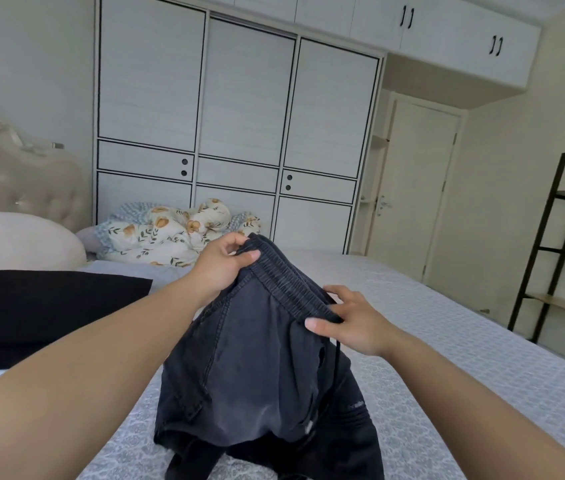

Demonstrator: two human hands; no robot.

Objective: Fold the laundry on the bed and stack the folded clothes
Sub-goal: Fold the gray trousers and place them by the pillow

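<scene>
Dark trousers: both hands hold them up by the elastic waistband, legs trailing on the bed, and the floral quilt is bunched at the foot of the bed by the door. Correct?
Not quite. The head view shows the floral quilt bunched by the pillow and headboard. The rest holds: left hand and right hand each grip the waistband of the dark trousers, legs trailing on the bed.

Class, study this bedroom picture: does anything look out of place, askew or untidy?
Nothing is damaged or spilled. The floral quilt lies crumpled in a heap by the headboard rather than spread out. The dark trousers, held up at the waistband by the left hand and right hand, bunch unfolded on the bed.
</scene>
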